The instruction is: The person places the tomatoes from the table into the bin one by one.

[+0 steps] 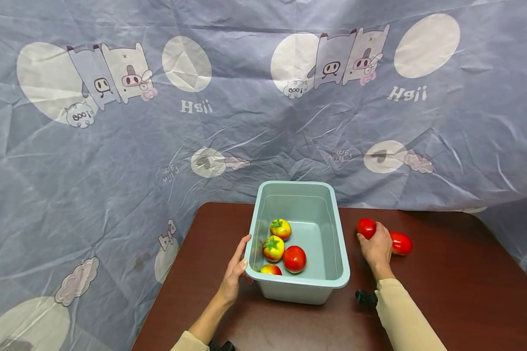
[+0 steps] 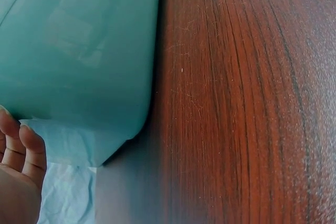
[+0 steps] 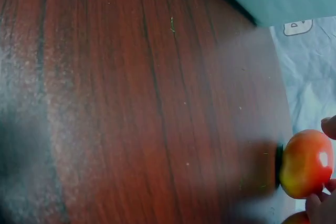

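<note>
My right hand (image 1: 376,247) grips a red tomato (image 1: 366,227) on the right side of the table. In the right wrist view, this tomato (image 3: 307,163) shows a yellowish side, with fingertips (image 3: 329,125) around it. A second red tomato (image 1: 401,243) lies just right of the hand. At the left, my left hand (image 1: 233,275) rests against the side of a pale green plastic bin (image 1: 341,243), its thumb at the rim. Loosely bent fingers (image 2: 32,150) show beside the bin wall (image 2: 79,51) in the left wrist view. Inside the bin lie a red tomato (image 1: 294,259) and several yellow-red tomatoes (image 1: 273,248).
The bin stands on a dark brown wooden table (image 1: 456,273), near its back edge. A grey-blue printed cloth (image 1: 254,122) hangs behind the table and down its left side. Black wrist straps (image 1: 366,298) show by the cream sleeves (image 1: 406,317).
</note>
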A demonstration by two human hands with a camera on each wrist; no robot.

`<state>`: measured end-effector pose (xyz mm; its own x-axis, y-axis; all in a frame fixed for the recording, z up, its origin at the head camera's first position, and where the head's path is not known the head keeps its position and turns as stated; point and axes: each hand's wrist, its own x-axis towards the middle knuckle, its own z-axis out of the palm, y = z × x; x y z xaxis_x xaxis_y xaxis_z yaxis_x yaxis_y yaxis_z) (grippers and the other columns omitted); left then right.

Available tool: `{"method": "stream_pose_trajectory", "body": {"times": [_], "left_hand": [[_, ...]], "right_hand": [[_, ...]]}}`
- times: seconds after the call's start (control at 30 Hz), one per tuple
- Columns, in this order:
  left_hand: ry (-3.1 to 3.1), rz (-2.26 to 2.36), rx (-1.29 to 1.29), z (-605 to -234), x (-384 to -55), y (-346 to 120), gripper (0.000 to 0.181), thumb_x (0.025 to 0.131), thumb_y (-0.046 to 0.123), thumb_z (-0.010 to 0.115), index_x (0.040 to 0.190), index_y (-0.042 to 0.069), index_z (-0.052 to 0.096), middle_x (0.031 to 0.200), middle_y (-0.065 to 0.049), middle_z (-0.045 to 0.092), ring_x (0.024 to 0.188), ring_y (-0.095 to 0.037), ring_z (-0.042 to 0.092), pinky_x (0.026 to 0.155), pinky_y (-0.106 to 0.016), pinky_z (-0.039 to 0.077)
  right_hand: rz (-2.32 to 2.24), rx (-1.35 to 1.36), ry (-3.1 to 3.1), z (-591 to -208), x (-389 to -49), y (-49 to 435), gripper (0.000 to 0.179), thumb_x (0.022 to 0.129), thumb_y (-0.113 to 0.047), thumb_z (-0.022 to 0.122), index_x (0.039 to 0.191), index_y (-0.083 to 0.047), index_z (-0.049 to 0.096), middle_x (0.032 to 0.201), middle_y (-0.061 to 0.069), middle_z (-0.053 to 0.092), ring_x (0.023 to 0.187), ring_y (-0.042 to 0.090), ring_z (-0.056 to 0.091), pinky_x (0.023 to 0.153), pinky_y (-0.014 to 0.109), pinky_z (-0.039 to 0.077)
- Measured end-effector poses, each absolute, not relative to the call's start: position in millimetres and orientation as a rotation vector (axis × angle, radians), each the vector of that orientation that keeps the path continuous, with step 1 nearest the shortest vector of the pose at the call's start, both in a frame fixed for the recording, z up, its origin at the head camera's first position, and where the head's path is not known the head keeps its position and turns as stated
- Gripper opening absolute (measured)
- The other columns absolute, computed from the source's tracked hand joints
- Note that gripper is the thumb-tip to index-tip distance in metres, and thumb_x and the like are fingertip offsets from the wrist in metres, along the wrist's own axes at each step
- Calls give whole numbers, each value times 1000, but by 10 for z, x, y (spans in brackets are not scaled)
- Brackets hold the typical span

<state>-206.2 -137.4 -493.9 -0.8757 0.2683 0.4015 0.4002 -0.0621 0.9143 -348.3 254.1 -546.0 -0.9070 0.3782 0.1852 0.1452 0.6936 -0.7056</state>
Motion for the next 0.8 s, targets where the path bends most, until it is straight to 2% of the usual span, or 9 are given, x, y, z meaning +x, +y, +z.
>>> {"method": "stream_pose_trajectory", "body": {"times": [0.17, 0.33, 0.53, 0.63, 0.8], "left_hand": [[-2093, -2083, -744, -4930, -2067, -1353, 60, 88, 15, 28, 146, 8, 18, 85, -36, 42, 54, -19, 46, 44, -33, 43], [-2087, -2071, -758, -4921, -2051, -1330, 60, 88, 14, 27, 146, 7, 17, 78, -28, 44, 54, -21, 46, 44, -37, 44], [-2064, -2098, -766, -4918, -2048, -1315, 59, 88, 10, 24, 147, 7, 16, 86, -32, 44, 58, -39, 43, 45, -39, 44], [-2062, -2107, -754, -4940, -2041, -1322, 58, 89, 10, 24, 147, 7, 16, 86, -33, 44, 58, -36, 44, 45, -37, 44], [-2044, -2133, -770, -4977, -2031, -1342, 58, 90, 8, 23, 147, 6, 14, 86, -41, 40, 59, -38, 42, 46, -35, 44]], "right_hand": [[1014, -396, -2551, -5496, -3497, 2553, 65, 80, -19, 66, 135, -1, 38, 134, 23, 36, 121, 42, 38, 103, 54, 31], [968, -368, -2568, -5550, -3490, 2572, 64, 79, -18, 67, 136, -6, 40, 138, 20, 31, 117, 45, 40, 99, 57, 33], [1009, -329, -2536, -5597, -3528, 2605, 60, 79, -17, 68, 133, -8, 42, 145, 20, 27, 124, 45, 36, 102, 58, 31], [1035, -305, -2514, -5631, -3548, 2604, 58, 78, -14, 69, 130, -8, 44, 141, 20, 34, 123, 43, 37, 102, 57, 31], [1052, -337, -2475, -5717, -3549, 2596, 56, 77, -13, 71, 128, -10, 47, 132, 19, 43, 119, 40, 41, 101, 54, 33]]}}
